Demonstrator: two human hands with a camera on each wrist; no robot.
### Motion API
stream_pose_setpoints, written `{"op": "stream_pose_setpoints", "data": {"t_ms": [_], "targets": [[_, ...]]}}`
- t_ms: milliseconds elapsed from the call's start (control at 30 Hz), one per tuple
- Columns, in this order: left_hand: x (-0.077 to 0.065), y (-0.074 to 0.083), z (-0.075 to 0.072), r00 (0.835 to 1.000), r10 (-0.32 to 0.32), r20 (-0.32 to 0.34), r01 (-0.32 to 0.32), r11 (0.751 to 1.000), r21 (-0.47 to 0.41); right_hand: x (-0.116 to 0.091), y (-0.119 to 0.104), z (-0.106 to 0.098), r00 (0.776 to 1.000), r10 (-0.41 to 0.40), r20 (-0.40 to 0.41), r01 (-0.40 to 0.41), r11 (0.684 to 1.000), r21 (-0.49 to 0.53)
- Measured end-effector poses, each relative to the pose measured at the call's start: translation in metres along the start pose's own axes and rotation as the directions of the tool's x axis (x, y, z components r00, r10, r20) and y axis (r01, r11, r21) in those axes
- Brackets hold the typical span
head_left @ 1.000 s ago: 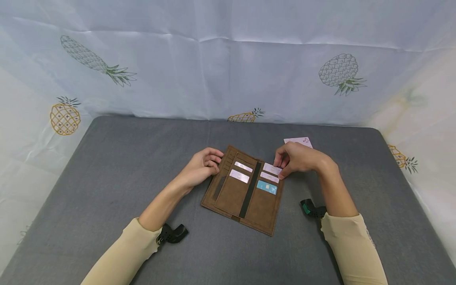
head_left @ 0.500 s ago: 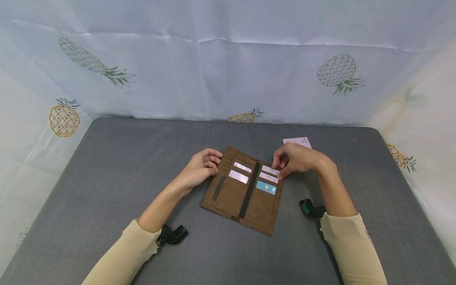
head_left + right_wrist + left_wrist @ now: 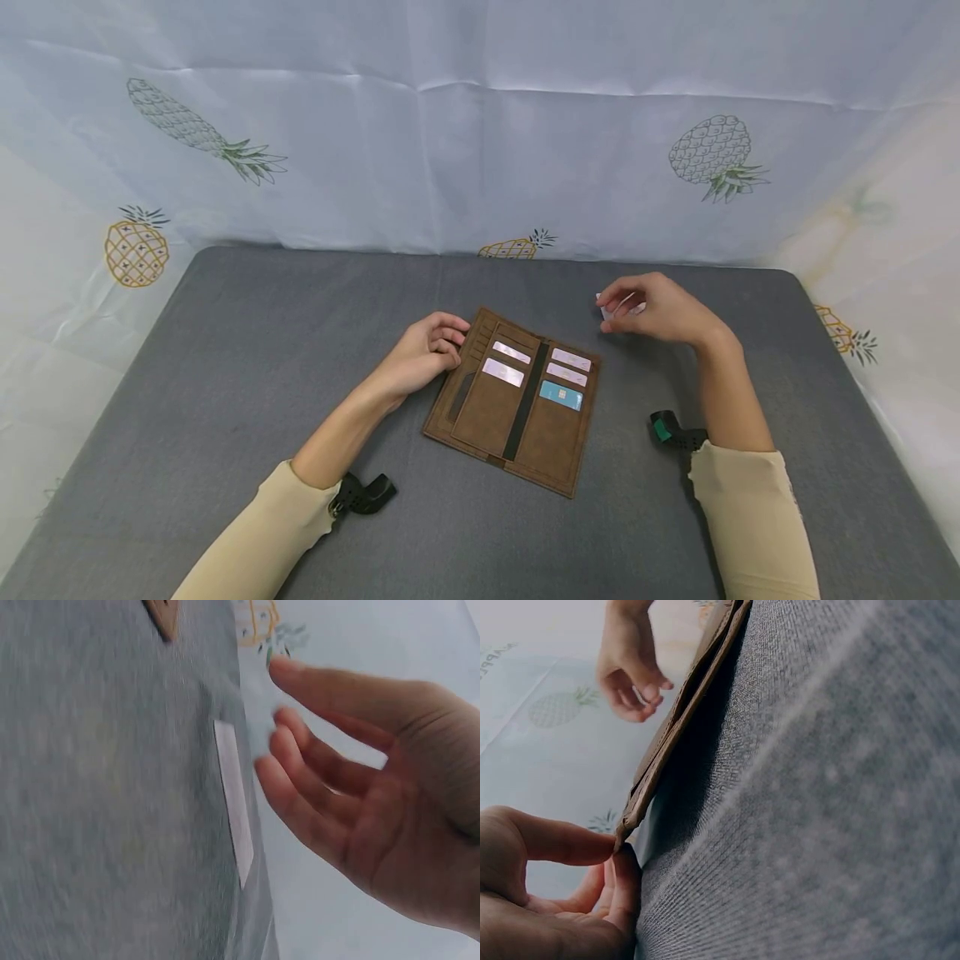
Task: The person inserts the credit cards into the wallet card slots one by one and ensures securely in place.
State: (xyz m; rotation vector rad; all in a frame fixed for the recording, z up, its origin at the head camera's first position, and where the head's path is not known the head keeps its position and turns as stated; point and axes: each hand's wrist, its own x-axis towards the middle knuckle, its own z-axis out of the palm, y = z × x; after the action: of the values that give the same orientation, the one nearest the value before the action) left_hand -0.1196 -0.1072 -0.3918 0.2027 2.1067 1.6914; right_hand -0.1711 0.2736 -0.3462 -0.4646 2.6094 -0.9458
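Note:
A brown wallet (image 3: pixel 487 421) lies spread on the table, with a dark band down its middle. Two pale pink cards (image 3: pixel 502 372) show in its left side. On its right side sit two more pink cards (image 3: pixel 566 374) above a blue card (image 3: pixel 561 395). My left hand (image 3: pixel 416 354) pinches the wallet's left edge between thumb and finger, as the left wrist view shows. Beyond the wallet's upper right corner, my right hand (image 3: pixel 660 310) hovers over a loose pink card (image 3: pixel 235 799), fingers loosely bent and apart from it. In the head view the hand partly covers that card.
A grey cloth covers the table (image 3: pixel 300 333). Behind it hangs a pale curtain (image 3: pixel 450 167) printed with pineapples. Black wrist devices (image 3: pixel 367 493) stick out by both sleeves.
My right hand has left the wallet's right side and moved up and to the right, over the loose card. The left hand stays at the wallet's edge.

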Motion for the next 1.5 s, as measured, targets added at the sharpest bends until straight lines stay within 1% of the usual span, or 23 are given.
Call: {"op": "stream_pose_setpoints", "data": {"t_ms": [67,133,233,300,400,500,567,733,800,933,1033,1100,1200,1367,1433,1500], "targets": [[0.0,0.0,0.0,1.0,0.002,-0.002,-0.002,1.0,0.001,-0.001,0.006,-0.004,0.997,0.024,-0.076,-0.026,1.0,-0.018],[0.0,0.0,0.0,1.0,0.001,-0.003,-0.001,1.0,0.002,-0.002,0.011,-0.007,0.99,0.055,-0.127,-0.06,0.997,-0.039],[0.0,0.0,-0.001,1.0,0.002,-0.003,-0.002,1.0,0.002,0.0,0.017,-0.009,0.984,0.09,-0.152,-0.103,0.991,-0.08],[-0.001,0.0,-0.001,1.0,0.001,-0.002,-0.001,1.0,-0.001,0.001,0.02,-0.008,0.985,0.103,-0.14,-0.121,0.985,-0.12],[-0.001,0.0,-0.001,1.0,0.001,-0.002,-0.001,1.0,-0.003,0.003,0.024,-0.007,0.99,0.109,-0.09,-0.124,0.975,-0.184],[-0.001,0.0,-0.001,1.0,0.001,-0.003,-0.001,1.0,-0.003,0.003,0.025,-0.006,0.992,0.116,-0.055,-0.125,0.967,-0.221],[0.0,0.0,-0.001,1.0,0.002,-0.002,-0.002,1.0,-0.004,0.003,0.024,-0.005,0.991,0.119,-0.057,-0.129,0.965,-0.227],[-0.001,0.001,-0.001,1.0,0.005,0.001,-0.005,1.0,-0.002,0.001,0.022,-0.005,0.989,0.118,-0.092,-0.138,0.959,-0.248],[-0.001,0.002,-0.001,1.0,0.006,0.0,-0.006,1.0,0.0,0.002,0.022,-0.005,0.988,0.124,-0.091,-0.144,0.955,-0.26],[-0.001,0.002,-0.001,1.0,0.007,-0.003,-0.007,1.0,0.0,0.002,0.023,-0.005,0.98,0.195,-0.046,-0.201,0.948,-0.249],[-0.001,0.002,-0.001,1.0,0.006,-0.004,-0.006,1.0,0.0,0.002,0.022,-0.005,0.963,0.27,-0.002,-0.263,0.935,-0.237],[-0.002,0.001,-0.001,1.0,0.005,-0.004,-0.005,1.0,0.0,0.002,0.021,-0.005,0.958,0.287,0.009,-0.276,0.931,-0.237],[-0.002,0.001,0.0,1.0,0.002,-0.005,-0.002,1.0,0.003,0.002,0.02,-0.003,0.965,0.264,0.004,-0.256,0.941,-0.22],[-0.002,0.0,0.0,1.0,-0.003,-0.002,0.003,1.0,0.011,0.001,0.016,-0.001,0.988,0.154,0.012,-0.151,0.977,-0.148],[-0.002,0.0,0.001,1.0,-0.004,-0.002,0.004,1.0,0.014,0.001,0.014,0.0,0.993,0.117,0.017,-0.114,0.986,-0.124],[-0.002,0.0,0.001,1.0,-0.003,-0.002,0.003,1.0,0.016,0.002,0.011,0.001,0.995,0.097,0.017,-0.095,0.991,-0.094]]}}
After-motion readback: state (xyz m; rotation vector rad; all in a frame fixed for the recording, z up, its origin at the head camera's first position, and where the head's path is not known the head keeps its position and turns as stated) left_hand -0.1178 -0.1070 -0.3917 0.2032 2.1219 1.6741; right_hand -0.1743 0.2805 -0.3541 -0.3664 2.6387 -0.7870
